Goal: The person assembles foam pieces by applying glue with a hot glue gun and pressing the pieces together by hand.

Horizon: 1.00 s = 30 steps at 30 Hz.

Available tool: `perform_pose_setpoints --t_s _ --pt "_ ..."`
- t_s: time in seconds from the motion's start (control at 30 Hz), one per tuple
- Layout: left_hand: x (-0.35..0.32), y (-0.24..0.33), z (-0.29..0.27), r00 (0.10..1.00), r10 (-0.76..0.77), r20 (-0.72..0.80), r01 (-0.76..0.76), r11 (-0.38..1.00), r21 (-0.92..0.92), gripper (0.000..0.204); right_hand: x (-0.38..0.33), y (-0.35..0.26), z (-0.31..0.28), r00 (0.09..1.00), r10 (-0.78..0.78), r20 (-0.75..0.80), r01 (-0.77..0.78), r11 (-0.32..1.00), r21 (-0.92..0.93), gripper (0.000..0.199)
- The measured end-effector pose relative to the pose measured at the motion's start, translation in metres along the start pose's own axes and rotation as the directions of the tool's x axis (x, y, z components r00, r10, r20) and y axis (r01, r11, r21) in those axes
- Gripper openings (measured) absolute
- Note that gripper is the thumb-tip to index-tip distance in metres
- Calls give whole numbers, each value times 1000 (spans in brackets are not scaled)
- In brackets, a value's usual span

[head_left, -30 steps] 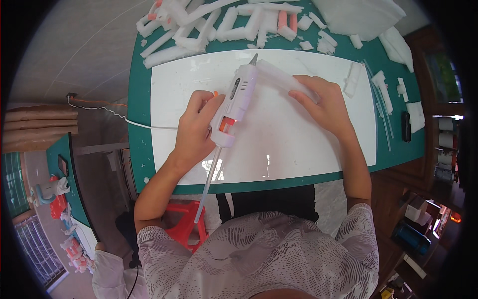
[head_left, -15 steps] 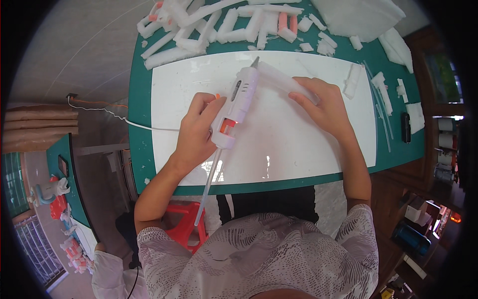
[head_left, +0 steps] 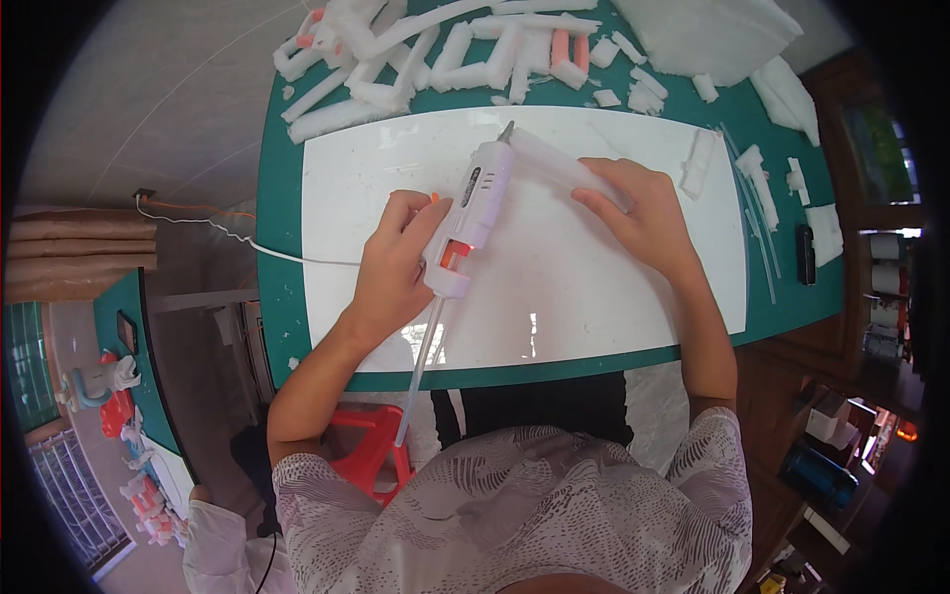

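Observation:
My left hand point(head_left: 396, 259) is wrapped round the handle of a white and lilac hot glue gun point(head_left: 485, 183). A long clear glue stick point(head_left: 419, 371) sticks out of its back end toward me. The gun's grey nozzle meets or nearly meets the far left end of a white foam strip point(head_left: 549, 158); I cannot tell if they touch. My right hand point(head_left: 638, 213) grips the strip's near right end between thumb and fingers. Both hands are above a glossy white board point(head_left: 554, 307) on the green tabletop point(head_left: 282, 198).
Joined and loose white foam pieces point(head_left: 465, 54), some pink, lie along the far edge. Foam strips point(head_left: 699, 163), clear glue sticks point(head_left: 757, 213) and a black object point(head_left: 807, 254) are at the right. A white cord point(head_left: 307, 261) crosses the left side. A red stool point(head_left: 371, 450) stands below.
The glue gun and my left hand have shifted very slightly toward me and to the right. The foam strip stays in my right hand at the nozzle.

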<state>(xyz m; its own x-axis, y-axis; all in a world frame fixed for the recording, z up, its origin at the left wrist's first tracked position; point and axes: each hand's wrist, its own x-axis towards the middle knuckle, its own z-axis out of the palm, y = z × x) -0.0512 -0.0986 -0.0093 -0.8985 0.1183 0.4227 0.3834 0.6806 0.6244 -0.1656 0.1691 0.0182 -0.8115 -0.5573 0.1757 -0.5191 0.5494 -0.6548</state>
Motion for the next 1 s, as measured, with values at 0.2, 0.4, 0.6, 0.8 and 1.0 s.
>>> perform_pose_setpoints --t_s 0.2,0.4,0.6,0.8,1.0 --pt "0 0 0 999 -24 29 24 1000 -8 52 1 1 -3 997 75 37 -78 991 109 35" --pt "1 0 -3 999 -53 2 53 998 -28 52 2 9 -2 984 139 111 -159 966 205 35" --pt "2 3 -1 997 -71 41 74 994 -76 49 1 11 -1 991 100 85 -117 967 226 33" --pt "2 2 -1 997 -69 39 71 996 -58 47 3 9 -3 983 125 137 -156 957 244 34" --pt "3 4 -2 992 -108 68 115 988 -102 46 2 13 -2 983 113 143 -149 951 271 35"
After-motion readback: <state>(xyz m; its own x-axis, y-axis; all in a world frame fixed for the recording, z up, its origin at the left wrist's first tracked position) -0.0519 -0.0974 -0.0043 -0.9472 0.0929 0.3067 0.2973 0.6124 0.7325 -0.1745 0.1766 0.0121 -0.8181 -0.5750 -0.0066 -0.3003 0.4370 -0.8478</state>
